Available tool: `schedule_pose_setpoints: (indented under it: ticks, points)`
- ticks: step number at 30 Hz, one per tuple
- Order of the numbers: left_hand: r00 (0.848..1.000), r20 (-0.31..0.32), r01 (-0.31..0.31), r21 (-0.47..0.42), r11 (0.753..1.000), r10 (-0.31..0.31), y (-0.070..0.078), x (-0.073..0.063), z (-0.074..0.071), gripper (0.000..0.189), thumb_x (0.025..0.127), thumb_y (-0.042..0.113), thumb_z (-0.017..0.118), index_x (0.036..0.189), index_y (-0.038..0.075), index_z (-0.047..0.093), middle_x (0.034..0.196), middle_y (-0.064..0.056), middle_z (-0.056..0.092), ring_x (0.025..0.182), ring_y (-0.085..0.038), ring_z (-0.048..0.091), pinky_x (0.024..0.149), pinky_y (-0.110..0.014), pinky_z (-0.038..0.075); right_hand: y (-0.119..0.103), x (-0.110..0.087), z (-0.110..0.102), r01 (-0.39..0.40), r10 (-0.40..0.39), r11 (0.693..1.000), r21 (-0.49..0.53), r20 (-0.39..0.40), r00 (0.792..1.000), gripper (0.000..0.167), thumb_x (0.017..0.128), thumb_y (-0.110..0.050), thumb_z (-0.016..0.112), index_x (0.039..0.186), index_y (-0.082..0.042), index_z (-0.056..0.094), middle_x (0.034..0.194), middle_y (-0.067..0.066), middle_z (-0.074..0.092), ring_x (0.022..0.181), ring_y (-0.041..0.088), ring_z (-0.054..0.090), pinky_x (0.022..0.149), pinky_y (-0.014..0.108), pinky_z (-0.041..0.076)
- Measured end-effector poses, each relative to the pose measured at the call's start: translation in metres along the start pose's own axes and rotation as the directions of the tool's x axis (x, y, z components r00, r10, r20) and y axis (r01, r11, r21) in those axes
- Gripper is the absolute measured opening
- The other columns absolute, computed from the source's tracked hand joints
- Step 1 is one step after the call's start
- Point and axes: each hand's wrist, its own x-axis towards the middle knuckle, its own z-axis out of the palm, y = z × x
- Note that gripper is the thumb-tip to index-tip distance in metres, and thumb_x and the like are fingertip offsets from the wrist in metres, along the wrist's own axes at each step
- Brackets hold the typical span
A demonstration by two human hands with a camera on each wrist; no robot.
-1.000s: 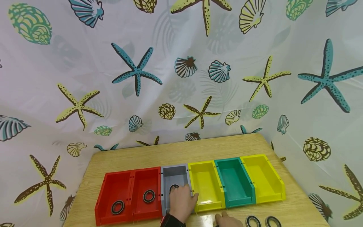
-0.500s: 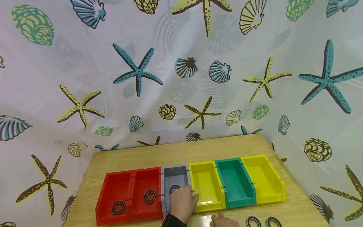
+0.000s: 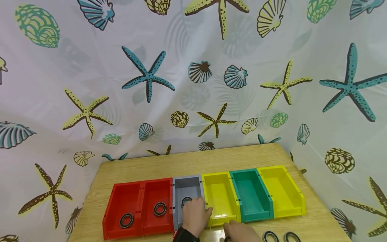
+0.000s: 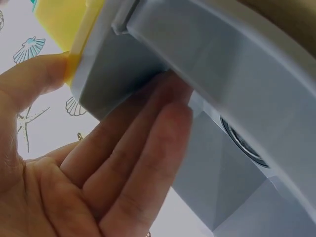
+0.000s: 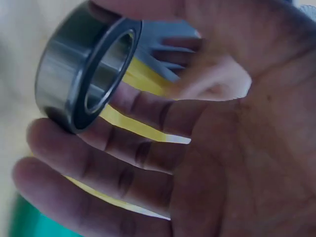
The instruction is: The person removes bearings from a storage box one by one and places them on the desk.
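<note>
In the head view my left hand [image 3: 195, 215] reaches over the front of the grey bin [image 3: 181, 218]. Its fingers [image 4: 143, 163] lie fairly straight inside that bin in the left wrist view, while the thumb touches the yellow bin's edge [image 4: 79, 59]. A bearing [image 3: 186, 201] lies in the grey bin just beyond the fingers. My right hand [image 3: 242, 232] is low in front of the yellow bin [image 3: 219, 191]. Between its thumb and fingers it holds a bearing [image 5: 59, 79], tilted on edge in the right wrist view.
Two red bins at left, one [image 3: 124, 195] and another [image 3: 157, 193], each hold one bearing. A green bin [image 3: 251, 193] and a second yellow bin [image 3: 279, 188] continue the row. Two bearings [image 3: 270, 236] [image 3: 291, 237] lie on the wooden table [image 3: 145, 164] at front right.
My right hand has shifted slightly left and up, toward the yellow bin's front. My left hand and the bearings in the bins stay where they were.
</note>
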Motion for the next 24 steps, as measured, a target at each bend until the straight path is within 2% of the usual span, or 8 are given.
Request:
schedule_pose_setpoints:
  ticks: [3, 5, 7, 11, 14, 17, 21, 24]
  points:
    - [1.0, -0.005, -0.006, 0.004, 1.0, 0.006, 0.0, 0.0, 0.0, 0.051, 0.08, 0.038, 0.088, 0.06, 0.016, 0.047, 0.053, 0.009, 0.031, 0.046, -0.009, 0.039, 0.044, -0.027, 0.029, -0.013, -0.004, -0.028, -0.041, 0.04, 0.999, 0.01, 0.028, 0.999, 0.03, 0.086, -0.038, 0.084, 0.089, -0.015, 0.064, 0.078, -0.003, 0.053, 0.065, 0.012, 0.049, 0.062, 0.033, 0.046]
    - [1.0, -0.003, -0.004, 0.004, 1.0, 0.004, -0.001, 0.0, 0.0, 0.051, 0.08, 0.038, 0.088, 0.06, 0.016, 0.047, 0.053, 0.009, 0.032, 0.046, -0.009, 0.039, 0.044, -0.027, 0.03, -0.019, -0.006, -0.04, -0.041, 0.041, 0.999, -0.003, 0.005, 0.999, 0.033, 0.08, -0.034, 0.088, 0.092, -0.015, 0.064, 0.079, -0.003, 0.053, 0.065, 0.013, 0.049, 0.062, 0.032, 0.045]
    - [1.0, 0.006, 0.001, 0.001, 1.0, -0.001, -0.001, 0.001, 0.0, 0.051, 0.08, 0.038, 0.088, 0.06, 0.016, 0.047, 0.054, 0.009, 0.032, 0.045, -0.009, 0.039, 0.044, -0.027, 0.029, -0.024, -0.007, -0.05, -0.027, 0.027, 1.0, -0.014, -0.03, 0.999, 0.036, 0.075, -0.028, 0.091, 0.093, -0.014, 0.063, 0.08, -0.004, 0.053, 0.066, 0.012, 0.048, 0.061, 0.03, 0.045]
    - [0.999, 0.032, 0.022, -0.007, 1.0, -0.022, 0.0, 0.002, 0.002, 0.05, 0.08, 0.039, 0.089, 0.061, 0.015, 0.049, 0.054, 0.008, 0.032, 0.046, -0.01, 0.038, 0.044, -0.027, 0.028, -0.031, -0.006, -0.066, 0.049, -0.056, 0.997, -0.056, -0.121, 0.991, 0.042, 0.064, -0.014, 0.091, 0.092, -0.013, 0.06, 0.079, -0.004, 0.051, 0.064, 0.011, 0.046, 0.057, 0.027, 0.043]
    - [0.999, 0.037, 0.029, -0.006, 1.0, -0.028, 0.0, 0.002, 0.003, 0.047, 0.08, 0.039, 0.089, 0.063, 0.013, 0.053, 0.053, 0.007, 0.036, 0.046, -0.01, 0.039, 0.044, -0.026, 0.029, -0.035, -0.003, -0.075, 0.093, -0.106, 0.993, -0.077, -0.18, 0.978, 0.043, 0.063, -0.012, 0.092, 0.089, -0.012, 0.058, 0.077, -0.004, 0.049, 0.062, 0.01, 0.045, 0.055, 0.027, 0.042]
    - [0.999, 0.026, 0.026, -0.006, 1.0, -0.025, 0.0, 0.003, 0.002, 0.044, 0.079, 0.039, 0.089, 0.066, 0.011, 0.058, 0.053, 0.006, 0.043, 0.045, -0.01, 0.043, 0.043, -0.028, 0.034, -0.039, 0.003, -0.082, 0.099, -0.119, 0.99, -0.098, -0.233, 0.965, 0.043, 0.061, -0.013, 0.093, 0.088, -0.01, 0.059, 0.076, -0.002, 0.049, 0.062, 0.011, 0.044, 0.054, 0.028, 0.041]
    - [0.999, 0.028, 0.026, -0.009, 1.0, -0.026, 0.0, 0.003, 0.003, 0.042, 0.078, 0.039, 0.09, 0.067, 0.011, 0.061, 0.052, 0.006, 0.045, 0.045, -0.011, 0.045, 0.044, -0.029, 0.037, -0.045, 0.013, -0.09, 0.052, -0.076, 0.994, -0.101, -0.247, 0.966, 0.043, 0.062, -0.012, 0.094, 0.09, -0.007, 0.061, 0.077, 0.0, 0.051, 0.063, 0.015, 0.046, 0.055, 0.03, 0.043]
    - [0.999, 0.04, 0.035, -0.007, 0.999, -0.034, -0.001, 0.003, 0.004, 0.044, 0.079, 0.04, 0.089, 0.064, 0.012, 0.058, 0.052, 0.008, 0.04, 0.045, -0.01, 0.043, 0.044, -0.027, 0.034, -0.048, 0.02, -0.095, 0.012, -0.034, 0.996, -0.093, -0.242, 0.97, 0.044, 0.062, -0.011, 0.095, 0.091, -0.006, 0.062, 0.078, 0.002, 0.052, 0.064, 0.017, 0.048, 0.056, 0.033, 0.046]
